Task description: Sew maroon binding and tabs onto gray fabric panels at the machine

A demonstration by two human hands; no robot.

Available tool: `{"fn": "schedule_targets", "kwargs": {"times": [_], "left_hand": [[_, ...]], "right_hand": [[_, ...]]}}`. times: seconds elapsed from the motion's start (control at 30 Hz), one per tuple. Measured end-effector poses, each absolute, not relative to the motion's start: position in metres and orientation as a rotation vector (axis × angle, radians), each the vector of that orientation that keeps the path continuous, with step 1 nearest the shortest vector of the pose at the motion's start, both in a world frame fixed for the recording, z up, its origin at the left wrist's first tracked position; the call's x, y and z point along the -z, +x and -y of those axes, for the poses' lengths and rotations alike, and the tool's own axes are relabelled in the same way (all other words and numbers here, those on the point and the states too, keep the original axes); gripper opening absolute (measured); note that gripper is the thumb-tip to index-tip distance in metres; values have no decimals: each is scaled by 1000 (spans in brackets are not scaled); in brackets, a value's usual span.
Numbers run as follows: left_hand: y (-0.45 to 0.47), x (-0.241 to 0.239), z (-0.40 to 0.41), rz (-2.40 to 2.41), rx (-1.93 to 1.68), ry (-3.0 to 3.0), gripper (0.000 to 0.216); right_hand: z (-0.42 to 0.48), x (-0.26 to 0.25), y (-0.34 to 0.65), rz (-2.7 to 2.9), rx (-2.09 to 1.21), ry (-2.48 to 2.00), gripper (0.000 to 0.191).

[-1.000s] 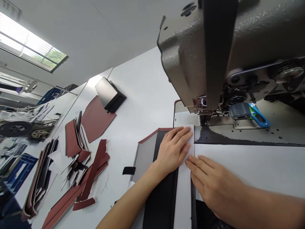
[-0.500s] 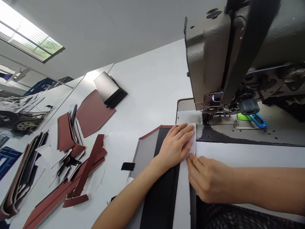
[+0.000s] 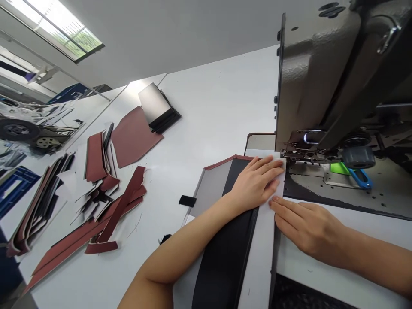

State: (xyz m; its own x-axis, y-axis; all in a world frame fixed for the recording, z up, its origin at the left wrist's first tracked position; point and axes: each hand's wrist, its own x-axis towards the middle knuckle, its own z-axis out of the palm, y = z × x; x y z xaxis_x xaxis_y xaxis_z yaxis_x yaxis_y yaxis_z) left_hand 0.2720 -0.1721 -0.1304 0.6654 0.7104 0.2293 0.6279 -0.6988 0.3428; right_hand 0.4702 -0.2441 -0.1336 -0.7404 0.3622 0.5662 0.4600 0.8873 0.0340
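Now, left hand [image 3: 257, 182] and right hand [image 3: 305, 227] apart, pressing flat on the long black-and-white panel [image 3: 262, 257], its length running to the presser foot [image 3: 288, 158], left nearer.

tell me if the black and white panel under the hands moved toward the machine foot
Yes, toward it: the flat black-and-white panel now reaches the metal presser foot; earlier its white edge stopped short.
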Motion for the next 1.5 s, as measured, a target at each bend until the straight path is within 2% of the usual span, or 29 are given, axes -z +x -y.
{"fn": "schedule_targets", "kwargs": {"times": [0.77, 1.5], "left_hand": [[287, 131, 171, -1180, -492, 2637, 29], [287, 134, 152, -1112, -514, 2670, 27]], "right_hand": [[236, 132, 483, 2467, 212, -599, 32], [224, 132, 484, 2491, 243, -635, 29]]}}
